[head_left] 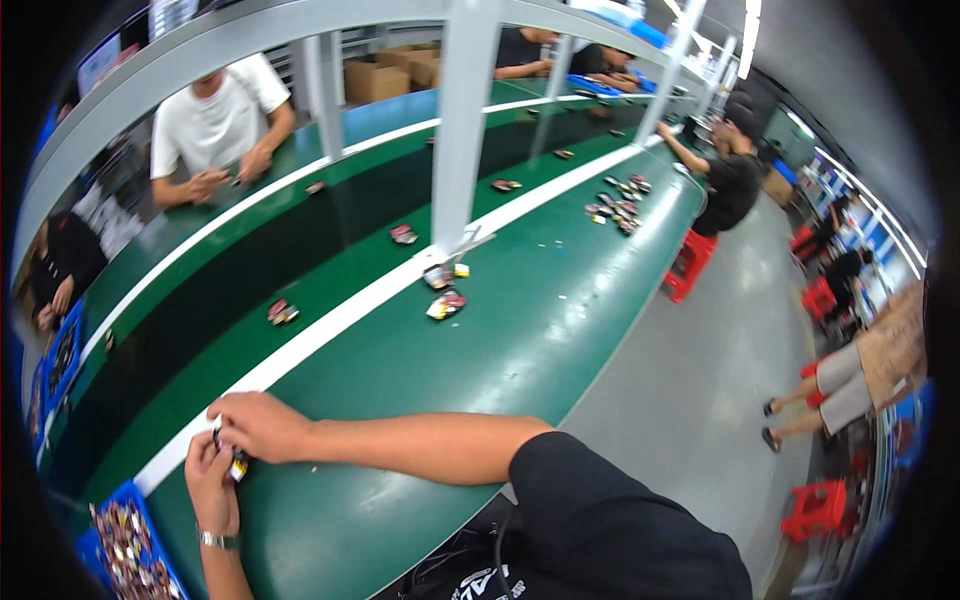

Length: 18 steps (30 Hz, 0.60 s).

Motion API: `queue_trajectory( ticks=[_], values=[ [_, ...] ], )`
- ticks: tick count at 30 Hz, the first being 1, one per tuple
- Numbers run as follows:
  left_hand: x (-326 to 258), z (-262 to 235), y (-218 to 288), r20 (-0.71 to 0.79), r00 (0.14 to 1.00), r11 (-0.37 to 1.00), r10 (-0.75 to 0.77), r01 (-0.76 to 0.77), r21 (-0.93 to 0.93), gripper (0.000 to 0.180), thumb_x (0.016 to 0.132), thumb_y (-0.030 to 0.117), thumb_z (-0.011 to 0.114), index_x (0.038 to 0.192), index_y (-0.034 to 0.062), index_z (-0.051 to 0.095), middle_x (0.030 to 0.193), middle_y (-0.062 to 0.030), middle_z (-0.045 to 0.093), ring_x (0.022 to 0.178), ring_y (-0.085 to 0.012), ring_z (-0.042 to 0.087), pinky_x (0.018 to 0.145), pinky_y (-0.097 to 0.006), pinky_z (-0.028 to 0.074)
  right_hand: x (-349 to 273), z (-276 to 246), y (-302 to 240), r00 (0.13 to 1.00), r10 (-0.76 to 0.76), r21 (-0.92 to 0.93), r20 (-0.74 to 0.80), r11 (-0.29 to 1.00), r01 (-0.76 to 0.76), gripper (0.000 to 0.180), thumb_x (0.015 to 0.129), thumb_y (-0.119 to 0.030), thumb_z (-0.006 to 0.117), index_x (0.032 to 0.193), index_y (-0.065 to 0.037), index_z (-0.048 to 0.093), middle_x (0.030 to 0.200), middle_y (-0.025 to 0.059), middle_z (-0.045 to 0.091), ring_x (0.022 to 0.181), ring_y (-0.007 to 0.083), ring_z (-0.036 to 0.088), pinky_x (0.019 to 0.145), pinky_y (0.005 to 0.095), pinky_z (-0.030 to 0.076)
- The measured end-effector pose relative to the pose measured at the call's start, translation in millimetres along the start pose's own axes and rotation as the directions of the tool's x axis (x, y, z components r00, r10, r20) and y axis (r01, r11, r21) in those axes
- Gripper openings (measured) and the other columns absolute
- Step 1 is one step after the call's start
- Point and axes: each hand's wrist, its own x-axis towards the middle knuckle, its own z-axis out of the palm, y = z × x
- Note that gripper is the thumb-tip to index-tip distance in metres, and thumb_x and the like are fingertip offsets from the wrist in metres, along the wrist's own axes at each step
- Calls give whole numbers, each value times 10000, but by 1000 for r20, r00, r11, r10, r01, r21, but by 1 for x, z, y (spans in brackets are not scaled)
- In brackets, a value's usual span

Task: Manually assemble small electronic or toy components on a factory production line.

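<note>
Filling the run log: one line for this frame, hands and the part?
left hand: on small yellow-and-black part | right hand: gripping same part | surface: green workbench | nearby: blue plastic bin

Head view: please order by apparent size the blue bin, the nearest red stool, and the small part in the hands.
1. Blue bin, partly cut off by the rim.
2. Red stool.
3. Small part, held between left hand and right hand.
</note>
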Motion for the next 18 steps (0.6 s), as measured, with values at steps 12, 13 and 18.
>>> queue_trajectory(
  ticks=[12,13,18],
  values=[
    [5,16,-5,-59,998,999,0,3,43,236,947,72,564,1174,65,500,1055,-36,644,820,-50,594,654,-177,450,-16,-4,-2,949,-314,-304,14,903,304,112,769,-149,692,804,-60,634,978,98,541,914,275,567,699,390,511],
    [8,8,-9,-51,999,997,6,-2,81,298,950,87,566,1239,62,498,1059,-34,643,820,-41,582,661,-181,452,-16,-3,-1,949,-315,-301,12,904,304,101,776,-146,684,800,-61,634,974,98,540,907,271,565,693,387,507],
    [7,0,-4,48,999,1000,-4,3,30,452,952,127,557,1380,39,441,1214,-69,595,1032,-119,598,839,-251,497,-10,-1,0,950,-310,-317,21,899,301,84,792,-149,653,806,-70,630,970,108,557,888,280,576,692,403,496]
  ],
)
